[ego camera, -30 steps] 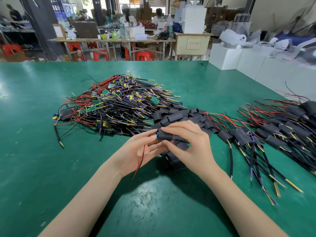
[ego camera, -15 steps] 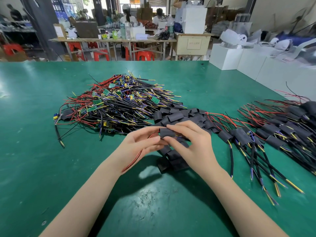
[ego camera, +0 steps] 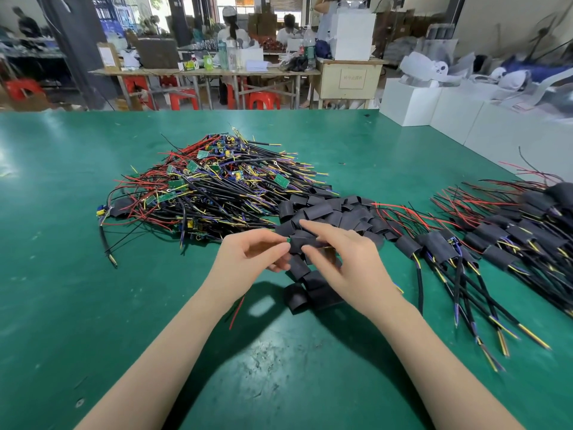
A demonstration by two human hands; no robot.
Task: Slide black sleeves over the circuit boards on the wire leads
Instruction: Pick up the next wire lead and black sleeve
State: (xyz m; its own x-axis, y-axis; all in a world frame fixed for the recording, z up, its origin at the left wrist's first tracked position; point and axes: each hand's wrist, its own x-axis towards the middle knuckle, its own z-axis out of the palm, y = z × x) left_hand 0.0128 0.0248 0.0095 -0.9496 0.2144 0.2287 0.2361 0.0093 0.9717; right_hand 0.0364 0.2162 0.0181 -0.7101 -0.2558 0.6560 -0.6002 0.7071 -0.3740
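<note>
My left hand (ego camera: 248, 259) pinches a circuit board (ego camera: 288, 240) by its green tip, red lead (ego camera: 237, 308) trailing under my wrist. My right hand (ego camera: 344, 259) pinches a black sleeve (ego camera: 302, 243) at the board's end, just above the loose sleeves (ego camera: 328, 212) mid-surface. I judge I'm starting the slide; next I must keep the mouth open and push it fully over.
</note>
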